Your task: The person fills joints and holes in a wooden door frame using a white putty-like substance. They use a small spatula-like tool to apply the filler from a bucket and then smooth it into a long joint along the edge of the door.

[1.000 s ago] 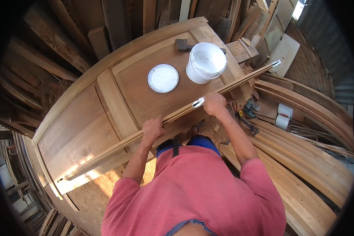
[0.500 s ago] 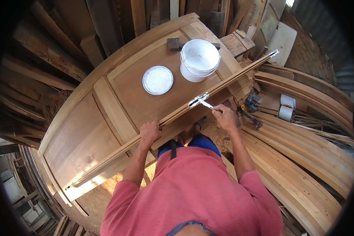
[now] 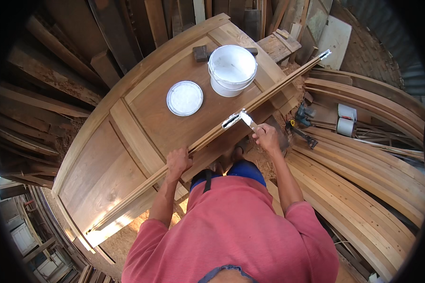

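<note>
I see the wooden strip (image 3: pixel 277 88) lying aslant across the near side of the white bucket (image 3: pixel 227 87), well apart from it; its one end passes out to the bucket's right and its other end goes far to the lower left. Straight toward the person from the bucket, the strip has a dark slot (image 3: pixel 230 121) with white paste around it, and its right end shows similar white paste. At this slot I see the small spatula (image 3: pixel 247 120), its flat blade whitened and touching the paste, as far as I can judge. The right hand (image 3: pixel 267 137), below the bucket and a little to its right, grasps the spatula by the handle with bent fingers. The left hand (image 3: pixel 178 162), below the bucket and to its left, is clenched over the strip; what its fingers do underneath I cannot tell.

The bucket stands open on a large wooden panel (image 3: pixel 158 120) with one curved edge. To the bucket's left, and somewhat nearer to the person, a round white lid (image 3: pixel 184 98) lies flat. Directly behind the bucket I find a mallet (image 3: pixel 200 54), its handle partly hidden. Farther away, to the bucket's lower right, long planks (image 3: pixel 356 177) lie stacked; behind the bucket, dark boards (image 3: pixel 113 29) lean.
</note>
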The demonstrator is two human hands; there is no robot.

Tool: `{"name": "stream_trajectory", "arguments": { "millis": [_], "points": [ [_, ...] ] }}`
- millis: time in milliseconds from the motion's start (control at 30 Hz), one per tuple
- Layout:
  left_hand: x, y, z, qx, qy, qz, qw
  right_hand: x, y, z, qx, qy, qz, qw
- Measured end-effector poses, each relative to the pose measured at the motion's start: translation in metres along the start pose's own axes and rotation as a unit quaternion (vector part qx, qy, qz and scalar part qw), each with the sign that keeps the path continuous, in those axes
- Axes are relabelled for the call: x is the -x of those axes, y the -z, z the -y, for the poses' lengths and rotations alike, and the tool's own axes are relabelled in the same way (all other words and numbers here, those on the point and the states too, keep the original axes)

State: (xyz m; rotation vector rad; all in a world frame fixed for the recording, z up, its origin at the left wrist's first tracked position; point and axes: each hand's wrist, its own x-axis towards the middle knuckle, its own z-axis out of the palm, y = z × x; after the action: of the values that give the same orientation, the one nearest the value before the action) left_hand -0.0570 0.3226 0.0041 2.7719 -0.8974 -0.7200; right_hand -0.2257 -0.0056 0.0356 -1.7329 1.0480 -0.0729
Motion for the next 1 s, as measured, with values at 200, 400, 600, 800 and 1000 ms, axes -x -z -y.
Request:
{"name": "stream_trajectory", "arguments": {
  "millis": [200,400,600,800,1000],
  "points": [
    [0.0,0.003,-0.004,0.006,0.021,0.01,1.0,0.001,0.004,-0.003,0.078,0.125,-0.089,0.985],
    [0.001,0.003,0.0,0.003,0.009,0.005,1.0,0.014,0.005,0.026,0.099,0.144,-0.088,0.981],
    [0.001,0.012,-0.008,0.005,0.01,0.02,1.0,0.012,0.0,-0.001,0.116,0.115,-0.031,0.986],
    [0.001,0.003,-0.001,0.004,0.006,0.0,1.0,0.019,-0.014,-0.001,0.006,0.062,0.05,0.997],
    [0.0,0.001,-0.001,-0.01,0.004,0.01,1.0,0.012,-0.01,0.001,0.052,0.046,0.012,0.998]
  ]
}}
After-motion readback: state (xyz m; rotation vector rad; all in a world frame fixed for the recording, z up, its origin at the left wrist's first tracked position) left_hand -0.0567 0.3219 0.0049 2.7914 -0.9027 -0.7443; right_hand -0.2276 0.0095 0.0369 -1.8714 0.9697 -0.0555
